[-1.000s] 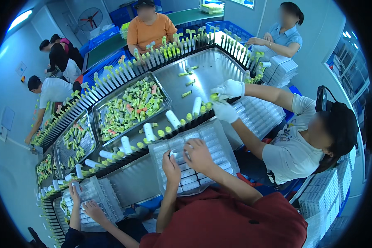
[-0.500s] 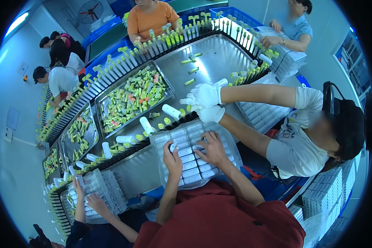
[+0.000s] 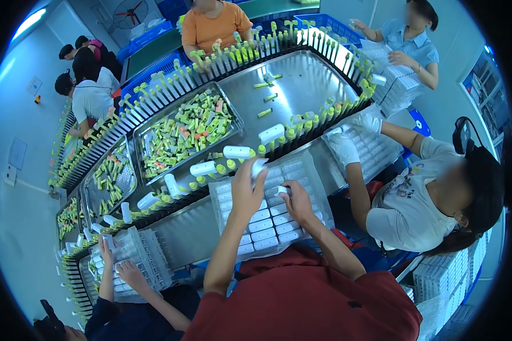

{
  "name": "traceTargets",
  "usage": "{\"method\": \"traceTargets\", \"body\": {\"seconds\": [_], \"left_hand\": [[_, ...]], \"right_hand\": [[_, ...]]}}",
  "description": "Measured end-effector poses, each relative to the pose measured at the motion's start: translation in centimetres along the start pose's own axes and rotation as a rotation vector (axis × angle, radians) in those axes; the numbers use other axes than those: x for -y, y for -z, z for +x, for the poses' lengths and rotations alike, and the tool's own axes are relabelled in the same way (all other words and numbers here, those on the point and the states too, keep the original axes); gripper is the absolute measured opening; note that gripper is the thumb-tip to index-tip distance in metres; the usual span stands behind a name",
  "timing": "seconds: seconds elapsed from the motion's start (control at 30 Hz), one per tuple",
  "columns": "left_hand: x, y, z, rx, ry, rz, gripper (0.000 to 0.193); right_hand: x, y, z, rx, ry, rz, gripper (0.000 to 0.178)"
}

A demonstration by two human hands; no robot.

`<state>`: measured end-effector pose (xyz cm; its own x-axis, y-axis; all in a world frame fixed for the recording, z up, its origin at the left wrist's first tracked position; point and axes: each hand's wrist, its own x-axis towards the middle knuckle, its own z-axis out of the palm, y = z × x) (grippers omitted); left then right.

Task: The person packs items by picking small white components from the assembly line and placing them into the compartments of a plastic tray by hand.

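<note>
In front of me lies a clear plastic blister tray (image 3: 293, 169), its near pockets filled with rows of smooth white oblong plastic cases (image 3: 262, 235). My left hand (image 3: 248, 190) is raised over the tray's far left part, closed around a white case (image 3: 259, 166). This hand is close to the conveyor, where more white cases (image 3: 239, 152) sit on yellow-green pieces. Over the middle of the tray, my right hand (image 3: 298, 203) grips another white case (image 3: 282, 190) between thumb and fingers. The left fingertips are partly hidden by the hand itself.
Beyond the conveyor, a metal tray (image 3: 233, 105) is heaped with yellow-green and pink pieces. To my right, a co-worker's gloved hands (image 3: 347, 149) are over another blister tray. At left, a co-worker's hands (image 3: 132, 275) work at a similar tray. Stacked trays (image 3: 446, 273) stand at lower right.
My left hand has risen from the tray toward the conveyor and holds a white case. My right hand now pinches one too. The right co-worker's gloved hands have withdrawn from the conveyor to their tray.
</note>
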<state>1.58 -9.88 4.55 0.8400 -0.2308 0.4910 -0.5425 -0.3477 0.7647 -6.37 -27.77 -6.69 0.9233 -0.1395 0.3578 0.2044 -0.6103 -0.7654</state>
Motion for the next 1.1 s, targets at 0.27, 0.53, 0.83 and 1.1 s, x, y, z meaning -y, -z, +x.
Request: {"method": "traceTargets", "body": {"seconds": [0.27,0.53,0.83,1.1], "left_hand": [[0.5,-9.3,13.5,-0.069,-0.26,0.351,0.032],[7.7,-9.5,9.6,-0.128,-0.331,0.522,0.02],[10.3,-2.8,6.5,-0.27,-0.425,0.436,0.017],[12.3,3.1,4.2,-0.314,-0.428,0.546,0.017]], "right_hand": [[0.9,0.0,0.2,-0.025,0.002,-0.072,0.024],[1.3,0.1,1.0,-0.053,0.027,-0.077,0.031],[10.7,6.5,14.9,-0.438,0.319,-0.038,0.031],[6.8,-4.0,15.1,0.126,0.609,-0.65,0.039]]}}
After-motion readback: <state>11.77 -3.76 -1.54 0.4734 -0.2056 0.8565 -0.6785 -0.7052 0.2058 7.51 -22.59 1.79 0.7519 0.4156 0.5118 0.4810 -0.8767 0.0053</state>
